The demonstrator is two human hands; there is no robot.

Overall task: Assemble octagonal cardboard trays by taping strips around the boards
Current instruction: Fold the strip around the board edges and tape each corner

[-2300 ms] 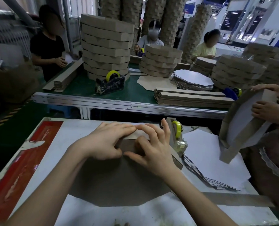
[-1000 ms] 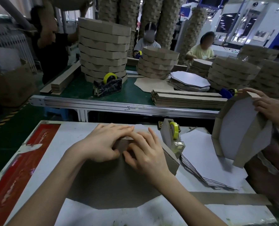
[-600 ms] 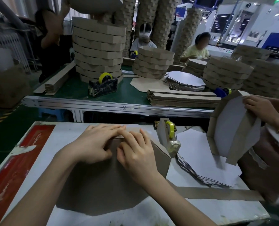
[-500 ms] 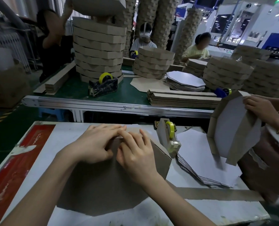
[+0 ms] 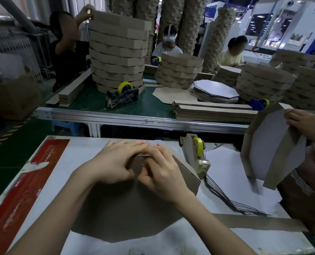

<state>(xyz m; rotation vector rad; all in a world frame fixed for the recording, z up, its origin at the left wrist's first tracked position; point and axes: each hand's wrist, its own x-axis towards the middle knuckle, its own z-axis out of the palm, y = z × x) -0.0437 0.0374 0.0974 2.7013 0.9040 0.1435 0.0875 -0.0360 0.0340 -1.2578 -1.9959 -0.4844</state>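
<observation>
White table (image 5: 75, 162) carries everything; tape dispenser (image 5: 195, 155) with the yellow roll is the landmark.

Octagonal board (image 5: 127, 214): brown, lying flat on the table, left of and nearer than the dispenser, its right corner just beside the dispenser base.

Stack of white boards (image 5: 235, 184): right of the dispenser, fanned.

Half-built tray (image 5: 274, 150): further right of the dispenser, held on edge by another person's hand (image 5: 307, 126).

Loose strip (image 5: 254, 223): flat on the table, nearer than the dispenser and to its right.

Strip (image 5: 187, 173): standing upright along the board's far and right edges, left of the dispenser, close to it.

Left hand (image 5: 114, 166) and right hand (image 5: 164, 173): touching each other, left of the dispenser at the board's far edge. Both pinch the strip's top edge, fingers bent over the far face, thumbs on the near face. Tape under the fingers is not visible.

Handling, as a judgement:
- The board is light, stiff and flat, and slides easily on the table, so it needs a pressing hold.
- The strip is thin and creased and springs back at the folds.
- Hold the strip at the top edge right beside the corner being taped.
- Squeezing mid-panel could crush or kink it.
</observation>
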